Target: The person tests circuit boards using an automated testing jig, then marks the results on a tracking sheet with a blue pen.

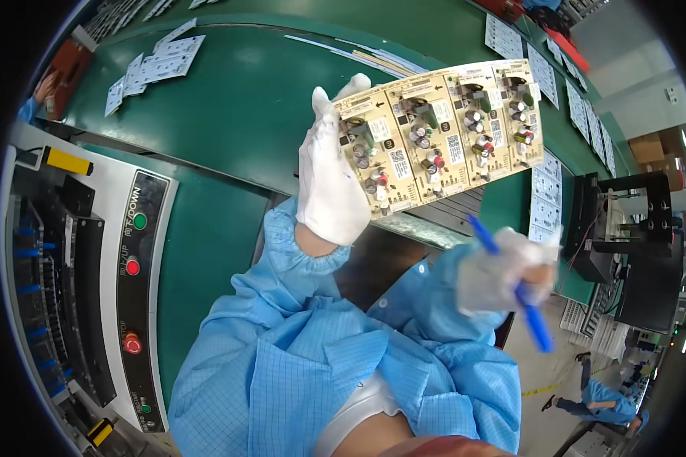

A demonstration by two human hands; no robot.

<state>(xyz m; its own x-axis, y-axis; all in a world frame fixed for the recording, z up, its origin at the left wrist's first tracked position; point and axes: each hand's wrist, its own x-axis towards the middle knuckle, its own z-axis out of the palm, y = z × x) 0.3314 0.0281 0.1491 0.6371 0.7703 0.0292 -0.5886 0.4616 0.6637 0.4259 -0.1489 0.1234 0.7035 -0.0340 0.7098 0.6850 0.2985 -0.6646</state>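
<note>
My left hand [334,179], in a white glove, grips the left edge of a circuit board panel [442,137]. The panel is tan, made of several joined boards, each with capacitors, a green part and white labels; it is held up with its component side towards me. My right hand [507,270], also gloved and blurred by motion, is closed round a blue pen [535,316]. The pen slants, one end pointing up towards the panel and the other down to the right. The right hand is below the panel, apart from it.
A machine with a button panel [136,305] stands at my left. Circuit board panels [168,61] lie on the green bench [244,99] at the far left; more panels [545,198] line the right. Beyond them are a black stand [640,213] and a keyboard [583,316]. Another person [610,400] is at the lower right.
</note>
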